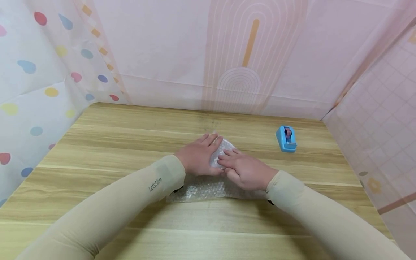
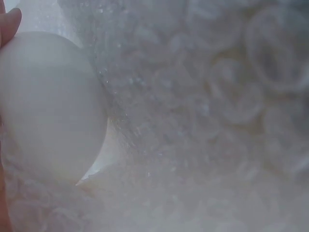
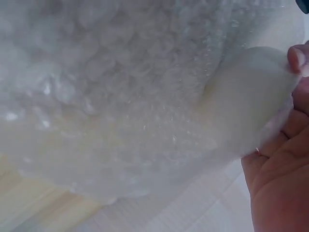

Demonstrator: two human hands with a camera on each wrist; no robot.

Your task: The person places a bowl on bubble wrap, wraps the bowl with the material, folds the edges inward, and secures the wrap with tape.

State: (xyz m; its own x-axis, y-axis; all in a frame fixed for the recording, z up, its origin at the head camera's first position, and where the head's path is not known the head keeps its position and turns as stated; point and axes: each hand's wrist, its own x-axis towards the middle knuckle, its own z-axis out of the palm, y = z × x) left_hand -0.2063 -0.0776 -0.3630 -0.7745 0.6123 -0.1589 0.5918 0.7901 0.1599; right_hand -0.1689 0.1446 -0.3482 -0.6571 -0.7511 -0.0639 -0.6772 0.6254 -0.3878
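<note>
A sheet of clear bubble wrap (image 1: pixel 208 189) lies on the table, folded round a smooth, white, rounded thing (image 2: pixel 53 106) whose exact kind I cannot tell. My left hand (image 1: pixel 199 156) holds it from the left, fingers over its far side and thumb on the near side. From the right, my right hand (image 1: pixel 248 171) grips the wrapped thing, fingers on top. In the right wrist view, a thumb tip touches the edge of the white thing (image 3: pixel 246 92), and the palm lies beside the wrap. Some of the fingers are hidden.
A blue tape dispenser (image 1: pixel 287 141) with a reddish roll stands toward the back right of the wooden table (image 1: pixel 130 124). Patterned cloth walls (image 1: pixel 162 43) enclose the back and both sides.
</note>
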